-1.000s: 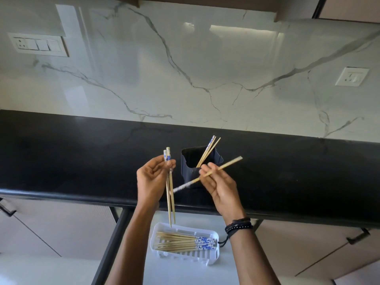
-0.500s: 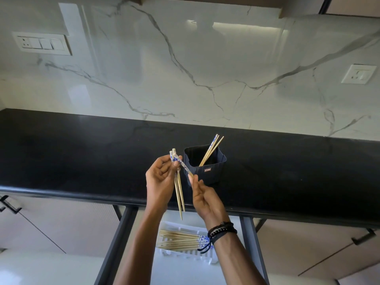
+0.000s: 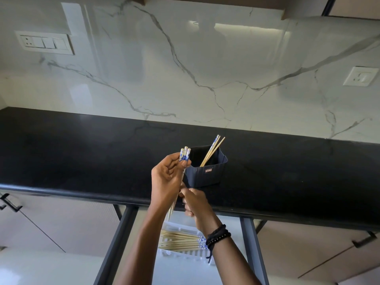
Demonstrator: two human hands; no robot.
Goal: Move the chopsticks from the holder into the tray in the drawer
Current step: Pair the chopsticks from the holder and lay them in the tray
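Head view: left hand grips three held chopsticks upright, patterned ends up, just beside dark holder on black tabletop. Right hand curled at their lower shafts; grip unclear. Remaining chopsticks lean in holder. White tray in open drawer carries laid chopsticks.

Both forearms rise from the bottom of the view, side by side, toward the front edge of the counter. The left hand is raised with its palm turned to the right. Its thumb and fingers curl round three chopsticks near their patterned tops, holding them nearly upright. The right hand sits lower, just beside the left wrist, fingers curled at the chopsticks' lower shafts; whether it grips them is unclear. Dark beaded bands circle the right wrist.
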